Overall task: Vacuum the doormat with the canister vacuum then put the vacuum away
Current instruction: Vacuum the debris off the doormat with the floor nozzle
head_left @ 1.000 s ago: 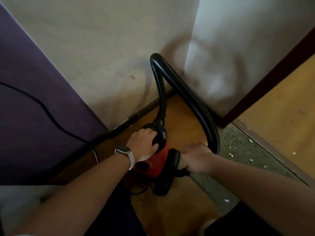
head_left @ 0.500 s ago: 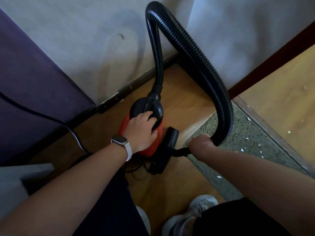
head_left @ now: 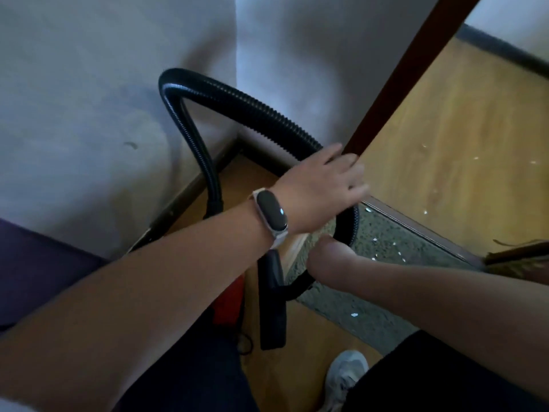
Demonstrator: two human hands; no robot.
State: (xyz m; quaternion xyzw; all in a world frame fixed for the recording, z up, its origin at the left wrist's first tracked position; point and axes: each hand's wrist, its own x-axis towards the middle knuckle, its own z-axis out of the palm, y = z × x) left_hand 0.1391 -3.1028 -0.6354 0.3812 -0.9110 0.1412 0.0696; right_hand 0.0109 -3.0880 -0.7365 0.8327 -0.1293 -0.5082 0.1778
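Note:
The black ribbed hose (head_left: 237, 96) arches up against the wall corner and curves down to my right hand (head_left: 329, 260), which grips its lower end. From there a black floor nozzle (head_left: 271, 301) lies on the wooden floor. Only a strip of the red canister vacuum (head_left: 228, 301) shows beneath my left forearm. My left hand (head_left: 323, 185), with a watch on the wrist, is stretched out with straight fingers above the hose, close to the foot of the door frame. The grey-green doormat (head_left: 386, 254) lies right of the nozzle, with white scraps on it.
A dark brown door frame (head_left: 401, 72) runs diagonally at upper right, with scrap-dotted wooden floor (head_left: 445, 144) beyond it. White walls meet in a corner behind the hose. A purple piece of furniture (head_left: 29, 263) stands at left. My shoe (head_left: 344, 376) is at bottom.
My left hand has left the top of the canister and reached right and forward over the hose. My right hand keeps its grip on the hose end. The view has swung right.

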